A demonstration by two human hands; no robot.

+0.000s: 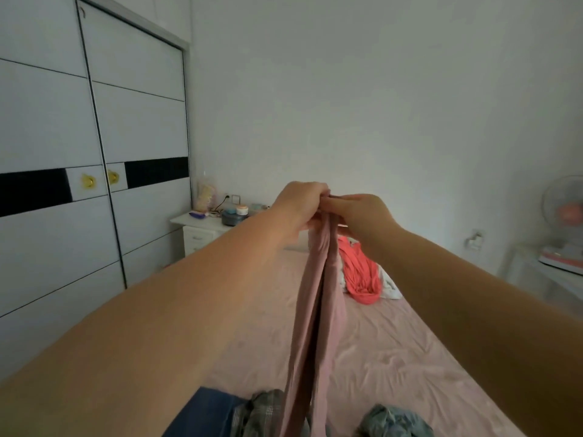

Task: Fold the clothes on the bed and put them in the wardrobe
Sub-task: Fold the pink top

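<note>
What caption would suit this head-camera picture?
Both hands, left hand and right hand, hold up a pink garment over the bed, wardrobe doors closed.

This is a bedroom in a home. A bed [394,348] with a wrinkled pink sheet fills the lower middle, with loose clothes lying on it: a coral garment [359,272] further up and darker pieces at the near edge. Along the left wall stands a tall white wardrobe [63,121] with sliding doors, a black band and gold knobs. A white nightstand [197,230] in the corner carries jars and small toiletries (a wall socket sits just behind it). A fan [564,212] stands at the far right.
</note>
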